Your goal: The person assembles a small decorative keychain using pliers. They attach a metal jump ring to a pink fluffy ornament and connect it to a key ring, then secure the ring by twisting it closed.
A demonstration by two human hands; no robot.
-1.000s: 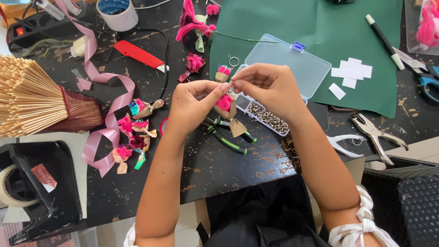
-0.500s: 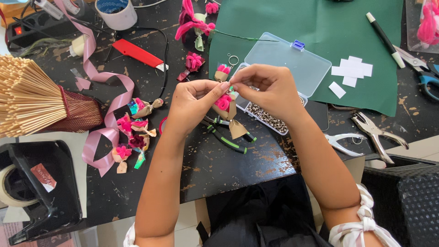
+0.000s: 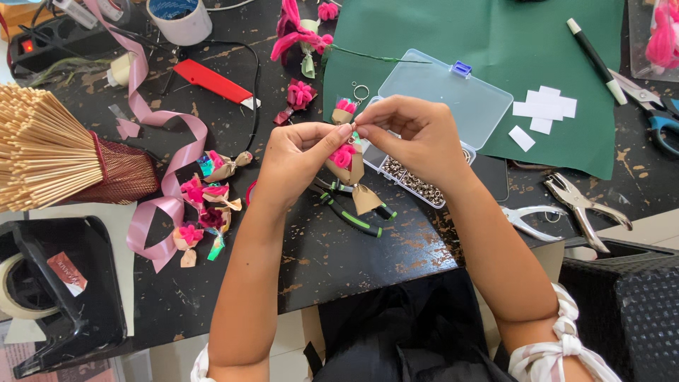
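Observation:
My left hand (image 3: 296,159) and my right hand (image 3: 414,134) meet fingertip to fingertip above the dark table. Between them they pinch a tiny bouquet (image 3: 346,163): a pink flower wrapped in a tan paper cone. A second tan cone (image 3: 366,199) hangs just below it. Beneath my hands lie green-handled pliers (image 3: 351,214). Behind my fingers sits another small pink bouquet with a metal key ring (image 3: 360,92). A clear plastic box (image 3: 444,99) of small metal parts is open under my right hand.
Several finished mini bouquets (image 3: 205,209) and a pink ribbon (image 3: 163,177) lie left. A bundle of wooden sticks (image 3: 42,152), a tape dispenser (image 3: 49,290), a red cutter (image 3: 212,81), a green mat (image 3: 509,49), white paper bits (image 3: 544,106), a hole punch (image 3: 583,205), scissors (image 3: 654,106).
My hands stay together on the small bouquet; the fingers shift only slightly around its top. Nothing else on the table has moved.

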